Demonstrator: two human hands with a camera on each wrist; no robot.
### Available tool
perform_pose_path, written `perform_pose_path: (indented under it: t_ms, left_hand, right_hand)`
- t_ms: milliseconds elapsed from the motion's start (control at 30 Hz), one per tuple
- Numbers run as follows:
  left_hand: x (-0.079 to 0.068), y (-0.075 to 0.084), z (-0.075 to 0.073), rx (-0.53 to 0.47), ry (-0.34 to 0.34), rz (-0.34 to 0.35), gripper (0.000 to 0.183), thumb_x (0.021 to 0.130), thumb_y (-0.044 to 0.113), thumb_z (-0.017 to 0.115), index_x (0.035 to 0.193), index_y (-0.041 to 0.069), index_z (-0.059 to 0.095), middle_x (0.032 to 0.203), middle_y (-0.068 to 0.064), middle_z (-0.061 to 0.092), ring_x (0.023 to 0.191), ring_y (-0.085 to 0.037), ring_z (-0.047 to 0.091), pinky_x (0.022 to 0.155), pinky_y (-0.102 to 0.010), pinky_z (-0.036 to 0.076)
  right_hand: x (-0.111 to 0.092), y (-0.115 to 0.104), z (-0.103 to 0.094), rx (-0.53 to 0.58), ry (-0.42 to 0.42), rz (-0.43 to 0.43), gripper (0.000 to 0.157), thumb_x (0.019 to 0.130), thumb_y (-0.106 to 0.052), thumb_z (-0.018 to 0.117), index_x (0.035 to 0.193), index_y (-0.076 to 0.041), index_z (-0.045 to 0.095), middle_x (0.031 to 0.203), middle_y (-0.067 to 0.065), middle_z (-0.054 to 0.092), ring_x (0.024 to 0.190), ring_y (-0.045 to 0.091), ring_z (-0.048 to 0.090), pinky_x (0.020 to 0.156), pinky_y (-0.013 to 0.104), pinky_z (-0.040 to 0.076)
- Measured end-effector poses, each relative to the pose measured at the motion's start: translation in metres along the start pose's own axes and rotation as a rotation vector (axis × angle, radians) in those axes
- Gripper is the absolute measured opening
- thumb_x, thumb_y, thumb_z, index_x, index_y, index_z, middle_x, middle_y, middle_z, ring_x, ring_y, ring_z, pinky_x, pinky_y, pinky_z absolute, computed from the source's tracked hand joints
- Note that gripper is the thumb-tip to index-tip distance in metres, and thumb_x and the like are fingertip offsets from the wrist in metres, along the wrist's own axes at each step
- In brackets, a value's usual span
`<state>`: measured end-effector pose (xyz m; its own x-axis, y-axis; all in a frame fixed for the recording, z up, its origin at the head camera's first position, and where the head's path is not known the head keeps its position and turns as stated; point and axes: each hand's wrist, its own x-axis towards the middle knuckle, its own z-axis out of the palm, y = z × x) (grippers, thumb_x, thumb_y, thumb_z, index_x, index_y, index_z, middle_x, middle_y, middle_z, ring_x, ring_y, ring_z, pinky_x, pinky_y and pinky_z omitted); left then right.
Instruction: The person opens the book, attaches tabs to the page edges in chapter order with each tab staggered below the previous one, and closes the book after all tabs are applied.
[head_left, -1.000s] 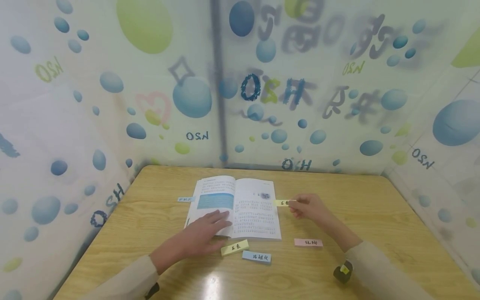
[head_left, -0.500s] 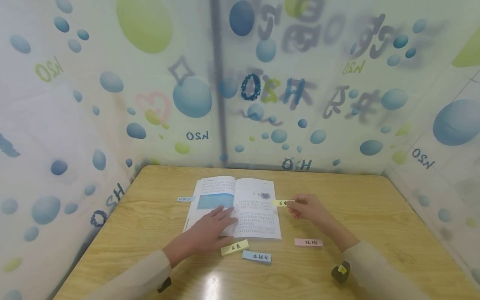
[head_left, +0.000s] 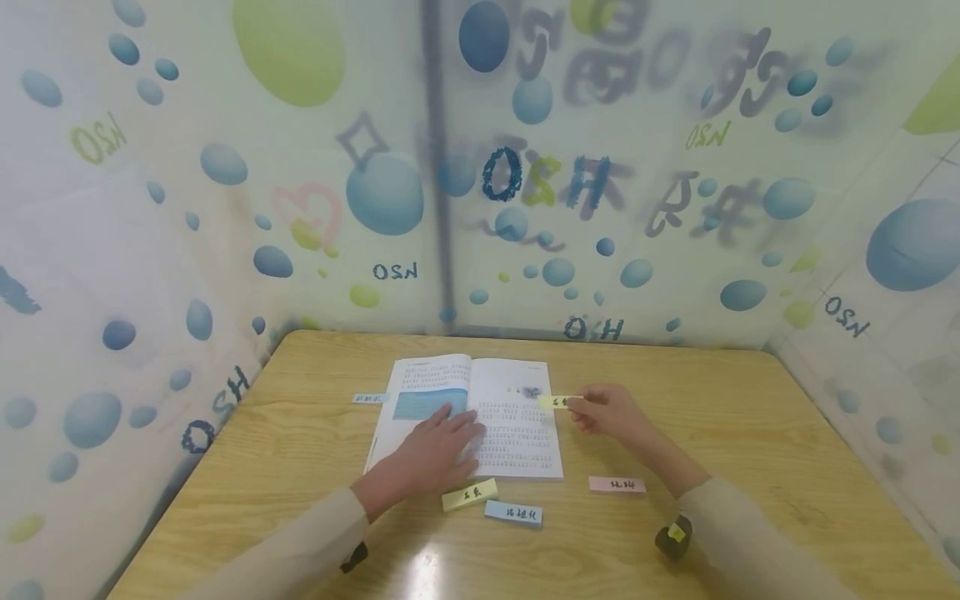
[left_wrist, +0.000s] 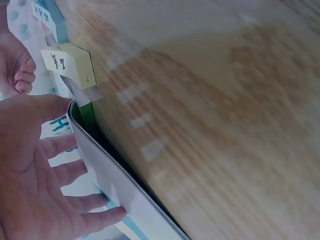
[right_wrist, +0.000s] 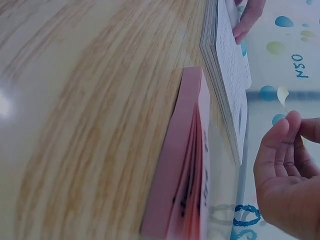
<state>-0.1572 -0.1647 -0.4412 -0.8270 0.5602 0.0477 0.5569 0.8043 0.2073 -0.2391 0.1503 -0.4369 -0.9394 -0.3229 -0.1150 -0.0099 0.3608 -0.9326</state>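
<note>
An open book [head_left: 517, 458] lies on the table, its right page printed with text and a small picture. My left hand [head_left: 427, 454], fingers spread, rests on the lower left page and across the spine. Beside the right page, my right hand [head_left: 611, 412] pinches a yellow sticky note [head_left: 555, 402] between thumb and fingertips. The note's free end overlaps the page's outer edge; in the right wrist view the note [right_wrist: 283, 96] curls up from the fingertips. A blue sticky note [head_left: 371, 398] with handwriting sticks out of the book's left edge.
Below the book lie a yellow sticky-note pad [head_left: 469, 495] and a blue pad [head_left: 513, 512]. A pink pad [head_left: 617, 485] sits nearer my right forearm. Patterned walls [head_left: 637, 250] enclose the wooden table [head_left: 300, 467] at the back and sides.
My left hand has slid right and slightly up across the book to its spine. My right hand has shifted left a little, bringing the yellow note over the right page's edge.
</note>
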Motion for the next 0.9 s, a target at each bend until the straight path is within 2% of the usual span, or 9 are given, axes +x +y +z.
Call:
perform_pose_path:
  t_ms: [267, 633, 900]
  left_hand:
    - [0.002, 0.004, -0.002, -0.007, -0.019, -0.044, 0.043, 0.099, 0.023, 0.061, 0.139, 0.007, 0.058, 0.149, -0.017, 0.049, 0.142, -0.034, 0.038, 0.118, -0.052, 0.022]
    - [0.004, 0.0, 0.004, 0.003, -0.006, -0.049, 0.043, 0.098, 0.025, 0.061, 0.138, 0.008, 0.059, 0.149, -0.016, 0.049, 0.142, -0.034, 0.038, 0.118, -0.052, 0.023]
    - [0.004, -0.001, 0.005, 0.006, -0.008, -0.056, 0.044, 0.098, 0.027, 0.061, 0.138, 0.009, 0.059, 0.149, -0.015, 0.049, 0.142, -0.034, 0.038, 0.118, -0.052, 0.024]
  right_hand:
    - [0.007, -0.004, 0.001, -0.003, 0.0, 0.014, 0.029, 0.1, -0.02, 0.066, 0.108, 0.007, 0.066, 0.095, 0.017, 0.068, 0.088, 0.03, 0.066, 0.077, 0.033, 0.058]
    - [0.022, -0.006, -0.001, -0.023, 0.004, 0.046, 0.026, 0.1, -0.017, 0.065, 0.106, 0.009, 0.066, 0.094, 0.016, 0.068, 0.083, 0.023, 0.066, 0.076, 0.032, 0.058]
    - [0.028, 0.001, -0.005, -0.051, -0.004, 0.086, 0.023, 0.1, -0.015, 0.064, 0.103, 0.008, 0.067, 0.091, 0.016, 0.068, 0.078, 0.022, 0.066, 0.071, 0.029, 0.058]
